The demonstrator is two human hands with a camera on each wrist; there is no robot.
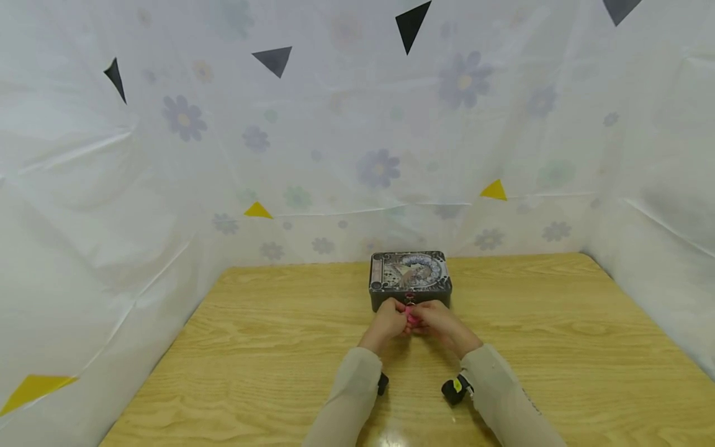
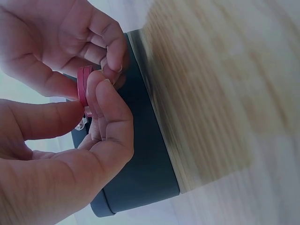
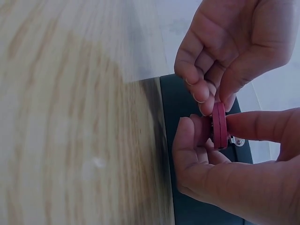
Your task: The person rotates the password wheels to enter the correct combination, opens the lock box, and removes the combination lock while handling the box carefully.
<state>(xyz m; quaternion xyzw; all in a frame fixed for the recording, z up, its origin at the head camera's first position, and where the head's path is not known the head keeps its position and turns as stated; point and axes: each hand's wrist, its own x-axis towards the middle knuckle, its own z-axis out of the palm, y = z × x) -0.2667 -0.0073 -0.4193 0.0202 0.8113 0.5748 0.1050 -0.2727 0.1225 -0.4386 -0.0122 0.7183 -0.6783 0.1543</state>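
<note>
Pinching a pink disc (image 1: 412, 318), left fingers (image 2: 115, 103) and right fingers (image 3: 185, 140), closed dark box (image 1: 410, 273) behind, contents hidden

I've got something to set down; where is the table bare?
Bare tabletop lies between the dark box and the tabletop's left edge, and between box and right edge. It's crowded at the box's front, where the left hand and right hand hold a pink piece.

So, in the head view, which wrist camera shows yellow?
The right wrist camera, with a yellow patch on black; the left wrist camera shows only black.
</note>
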